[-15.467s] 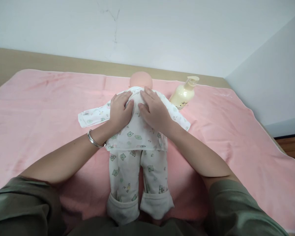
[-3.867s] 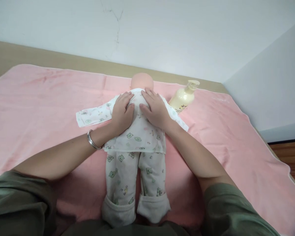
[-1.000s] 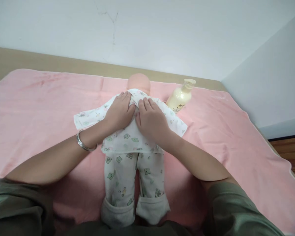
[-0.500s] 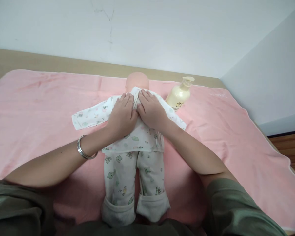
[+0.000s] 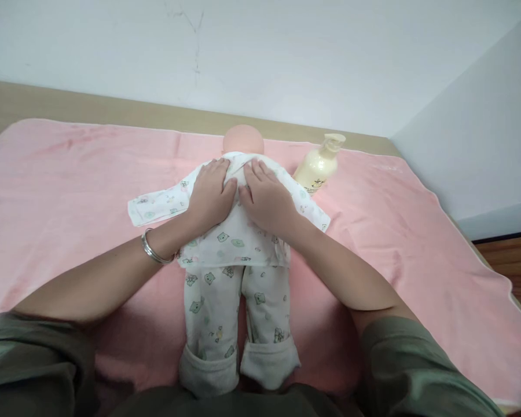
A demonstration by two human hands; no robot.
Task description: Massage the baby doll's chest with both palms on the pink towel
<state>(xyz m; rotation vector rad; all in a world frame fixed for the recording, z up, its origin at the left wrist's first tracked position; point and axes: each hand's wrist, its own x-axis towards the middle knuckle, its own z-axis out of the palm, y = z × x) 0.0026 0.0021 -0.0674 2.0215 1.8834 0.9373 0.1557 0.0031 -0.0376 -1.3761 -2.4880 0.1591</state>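
A baby doll (image 5: 243,139) lies face down, its bald head pointing to the wall. It wears a white printed top (image 5: 232,246) and matching trousers (image 5: 217,307) with turned-up cuffs. Flat on the left side of the upper back rests my left hand (image 5: 212,194), fingers stretched out, thumb toward the middle. My right hand (image 5: 269,200) lies flat on the right side of the back, fingers extended and a little apart. Between the two hands a strip of cloth shows. The doll's sleeves (image 5: 158,207) spread out to both sides.
Beyond the right sleeve stands a cream pump bottle (image 5: 316,168), tilted in view. A pink blanket (image 5: 69,214) covers the wooden surface (image 5: 113,107), which meets a white wall (image 5: 286,63). A bangle (image 5: 151,248) circles my left wrist.
My left hand has slid slightly left, away from the middle of the back, widening the gap between my hands. My right hand stays nearly in place. The cloth near the collar lies flatter.
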